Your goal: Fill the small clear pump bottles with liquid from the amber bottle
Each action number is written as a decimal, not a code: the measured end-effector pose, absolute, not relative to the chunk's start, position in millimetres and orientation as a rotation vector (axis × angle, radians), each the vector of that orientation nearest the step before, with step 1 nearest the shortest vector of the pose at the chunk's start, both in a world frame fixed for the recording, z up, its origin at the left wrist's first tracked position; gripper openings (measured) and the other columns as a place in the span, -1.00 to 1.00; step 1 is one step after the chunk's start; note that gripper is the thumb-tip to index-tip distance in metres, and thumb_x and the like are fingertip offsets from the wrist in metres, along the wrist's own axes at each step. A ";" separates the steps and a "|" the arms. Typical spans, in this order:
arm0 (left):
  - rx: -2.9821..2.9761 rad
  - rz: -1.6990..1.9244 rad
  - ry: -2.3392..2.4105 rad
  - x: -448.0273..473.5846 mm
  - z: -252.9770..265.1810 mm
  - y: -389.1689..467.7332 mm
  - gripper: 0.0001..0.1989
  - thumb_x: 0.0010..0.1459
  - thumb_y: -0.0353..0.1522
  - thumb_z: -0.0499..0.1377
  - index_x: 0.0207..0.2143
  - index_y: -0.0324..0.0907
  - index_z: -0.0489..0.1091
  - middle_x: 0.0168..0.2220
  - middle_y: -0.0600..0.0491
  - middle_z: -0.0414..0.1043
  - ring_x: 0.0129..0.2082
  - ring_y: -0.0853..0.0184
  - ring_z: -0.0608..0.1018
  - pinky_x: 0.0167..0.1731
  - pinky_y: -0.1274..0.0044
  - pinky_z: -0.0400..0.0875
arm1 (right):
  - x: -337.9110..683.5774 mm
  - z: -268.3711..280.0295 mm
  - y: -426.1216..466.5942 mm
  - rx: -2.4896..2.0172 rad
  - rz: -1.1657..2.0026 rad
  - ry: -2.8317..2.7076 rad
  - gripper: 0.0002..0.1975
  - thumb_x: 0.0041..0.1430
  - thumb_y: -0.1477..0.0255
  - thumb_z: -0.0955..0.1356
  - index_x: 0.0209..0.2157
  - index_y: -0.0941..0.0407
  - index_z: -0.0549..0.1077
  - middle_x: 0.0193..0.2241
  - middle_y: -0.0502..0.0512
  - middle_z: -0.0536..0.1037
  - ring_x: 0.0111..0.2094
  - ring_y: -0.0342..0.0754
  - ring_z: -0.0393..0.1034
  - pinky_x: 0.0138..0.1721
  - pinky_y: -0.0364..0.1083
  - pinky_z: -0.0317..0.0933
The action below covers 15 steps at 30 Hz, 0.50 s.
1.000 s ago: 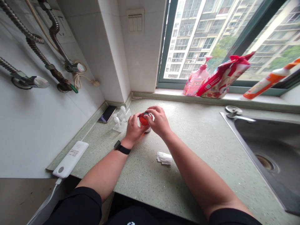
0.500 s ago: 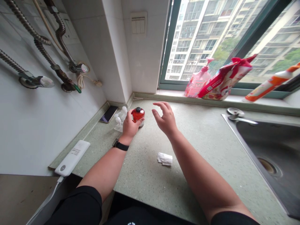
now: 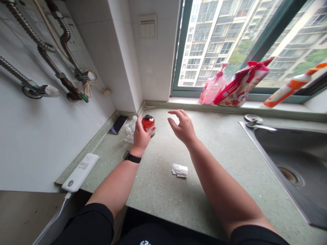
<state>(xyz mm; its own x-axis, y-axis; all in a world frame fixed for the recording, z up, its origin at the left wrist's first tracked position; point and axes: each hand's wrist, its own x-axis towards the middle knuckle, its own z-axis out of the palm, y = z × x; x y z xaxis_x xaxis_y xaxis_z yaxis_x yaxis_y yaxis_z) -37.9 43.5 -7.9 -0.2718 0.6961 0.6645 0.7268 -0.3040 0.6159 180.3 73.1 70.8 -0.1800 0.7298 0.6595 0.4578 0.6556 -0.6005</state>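
Note:
My left hand [image 3: 142, 135], with a black watch on the wrist, is curved around a small red bottle [image 3: 148, 124] with a black cap. Its thumb lies across the front and the fingers are at the left side. The bottle stands upright on the counter; its lower part is partly hidden by the hand. To the right of it my right hand [image 3: 183, 126] hovers with thumb and fingers apart, holding nothing. Crumpled clear plastic [image 3: 129, 131] lies just left of the bottle. Nearer to me, a folded white tissue [image 3: 179, 170] rests between my forearms.
A phone [image 3: 118, 124] lies by the left wall, and a white power bank [image 3: 80, 172] with a cable sits at the counter's left edge. The sink [image 3: 247, 136] is on the right. A pink pump bottle [image 3: 212, 89], red pouch [image 3: 241, 85] and orange-white bottle [image 3: 287, 89] line the windowsill.
The red bottle and the fingers of my left hand have shifted slightly left. My right hand has moved a little to the right, still spread. The view has turned slightly.

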 end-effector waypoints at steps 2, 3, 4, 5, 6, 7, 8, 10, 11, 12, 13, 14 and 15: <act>-1.871 -1.681 -1.718 -36.7 -0.8 36.3 -0.04 0.23 0.06 0.39 0.45 -0.15 0.06 0.38 -0.37 0.28 0.22 -0.04 0.57 0.17 0.20 0.54 | 190.4 75.1 73.8 -0.949 0.338 -1.803 -0.80 0.36 0.34 0.38 -0.04 0.03 0.58 -0.09 0.17 0.67 0.00 0.12 0.56 0.11 0.18 0.41; -1.873 -1.697 -1.659 -35.4 3.5 31.8 -0.09 0.28 0.08 0.33 0.45 -0.15 0.06 0.37 -0.36 0.27 0.05 0.09 0.64 0.03 0.28 0.60 | 197.1 78.1 73.8 -0.957 0.352 -1.787 -0.80 0.36 0.33 0.38 -0.06 0.03 0.59 -0.13 0.15 0.69 -0.04 0.10 0.59 0.08 0.15 0.42; -1.891 -1.713 -1.598 -33.5 7.8 27.0 -0.17 0.36 0.07 0.26 0.44 -0.14 0.07 0.35 -0.34 0.28 -0.16 0.25 0.65 -0.12 0.38 0.61 | 204.7 81.7 73.5 -0.969 0.370 -1.770 -0.81 0.36 0.31 0.38 -0.08 0.04 0.59 -0.18 0.13 0.70 -0.10 0.08 0.61 0.04 0.12 0.44; -1.918 -1.722 -1.528 -31.2 11.8 22.2 -0.26 0.42 0.06 0.19 0.42 -0.15 0.10 0.32 -0.31 0.32 -0.32 0.38 0.59 -0.25 0.45 0.57 | 213.2 85.7 72.7 -0.985 0.386 -1.749 -0.82 0.36 0.29 0.38 -0.12 0.04 0.60 -0.24 0.10 0.71 -0.16 0.06 0.62 -0.01 0.09 0.45; -1.949 -1.730 -1.458 -28.5 15.0 17.7 -0.35 0.46 0.04 0.15 0.37 -0.16 0.17 0.26 -0.26 0.37 -0.42 0.46 0.51 -0.33 0.50 0.52 | 222.3 89.7 71.2 -1.003 0.396 -1.725 -0.82 0.36 0.27 0.38 -0.17 0.04 0.60 -0.31 0.08 0.70 -0.22 0.04 0.62 -0.06 0.05 0.45; -1.997 -1.741 -1.390 -25.5 17.4 13.7 -0.42 0.48 0.02 0.12 0.31 -0.17 0.24 0.18 -0.20 0.44 -0.47 0.49 0.44 -0.39 0.53 0.47 | 231.8 93.5 69.0 -1.023 0.392 -1.699 -0.80 0.35 0.24 0.39 -0.25 0.05 0.60 -0.38 0.06 0.69 -0.28 0.02 0.60 -0.13 0.01 0.43; -2.067 -1.749 -1.337 -22.4 18.9 10.3 -0.49 0.49 0.00 0.11 0.23 -0.18 0.30 0.07 -0.13 0.50 -0.49 0.49 0.40 -0.42 0.56 0.41 | 241.3 96.6 66.1 -1.048 0.376 -1.672 -0.75 0.34 0.20 0.40 -0.33 0.05 0.58 -0.45 0.04 0.66 -0.35 -0.01 0.58 -0.21 -0.02 0.39; -2.242 -1.719 -1.301 -16.5 19.3 6.0 -0.60 0.51 -0.04 0.10 0.07 -0.17 0.40 -0.18 0.02 0.54 -0.50 0.46 0.40 -0.43 0.57 0.36 | 259.2 99.5 58.1 -1.103 0.333 -1.633 -0.60 0.35 0.11 0.39 -0.49 0.05 0.51 -0.57 0.01 0.57 -0.47 -0.06 0.47 -0.34 -0.06 0.27; -2.322 -1.678 -1.324 -13.8 18.7 5.1 -0.63 0.51 -0.05 0.09 -0.03 -0.17 0.44 -0.29 0.06 0.51 -0.49 0.43 0.41 -0.41 0.55 0.35 | 267.0 98.8 53.2 -1.126 0.317 -1.633 -0.53 0.35 0.07 0.38 -0.55 0.05 0.46 -0.62 0.00 0.53 -0.52 -0.08 0.41 -0.38 -0.07 0.21; -2.387 -1.634 -1.366 -11.4 17.8 4.9 -0.63 0.51 -0.07 0.09 -0.14 -0.17 0.47 -0.37 0.09 0.47 -0.47 0.40 0.41 -0.38 0.53 0.35 | 273.8 96.3 47.9 -1.141 0.311 -1.653 -0.47 0.36 0.03 0.37 -0.60 0.05 0.42 -0.65 -0.01 0.48 -0.55 -0.09 0.36 -0.40 -0.07 0.17; -2.433 -1.600 -1.421 -9.2 16.7 5.4 -0.61 0.50 -0.08 0.10 -0.26 -0.16 0.46 -0.43 0.10 0.42 -0.46 0.38 0.41 -0.36 0.52 0.33 | 279.5 92.0 42.5 -1.151 0.317 -1.688 -0.43 0.37 0.01 0.35 -0.63 0.05 0.39 -0.67 -0.01 0.46 -0.56 -0.10 0.32 -0.40 -0.07 0.15; -2.469 -1.579 -1.476 -7.0 15.6 6.4 -0.58 0.48 -0.09 0.11 -0.38 -0.15 0.42 -0.48 0.11 0.37 -0.47 0.37 0.39 -0.36 0.50 0.30 | 284.1 86.0 37.2 -1.157 0.337 -1.735 -0.41 0.38 -0.01 0.34 -0.65 0.05 0.37 -0.68 -0.01 0.45 -0.56 -0.10 0.31 -0.39 -0.07 0.14; -2.500 -1.570 -1.519 -4.8 14.4 7.5 -0.54 0.47 -0.10 0.11 -0.47 -0.14 0.35 -0.52 0.12 0.30 -0.48 0.36 0.35 -0.38 0.49 0.25 | 287.6 78.2 32.1 -1.164 0.367 -1.789 -0.39 0.37 -0.01 0.34 -0.66 0.05 0.37 -0.68 -0.01 0.45 -0.56 -0.11 0.31 -0.37 -0.07 0.14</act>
<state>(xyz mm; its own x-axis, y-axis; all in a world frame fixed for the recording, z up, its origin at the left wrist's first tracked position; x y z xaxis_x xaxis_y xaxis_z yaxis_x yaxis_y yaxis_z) -4.8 7.5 14.4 0.1412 0.7674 0.6254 0.5998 -0.5689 0.5627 287.6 32.1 78.2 -0.1094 0.8334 0.5418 0.5523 0.5041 -0.6639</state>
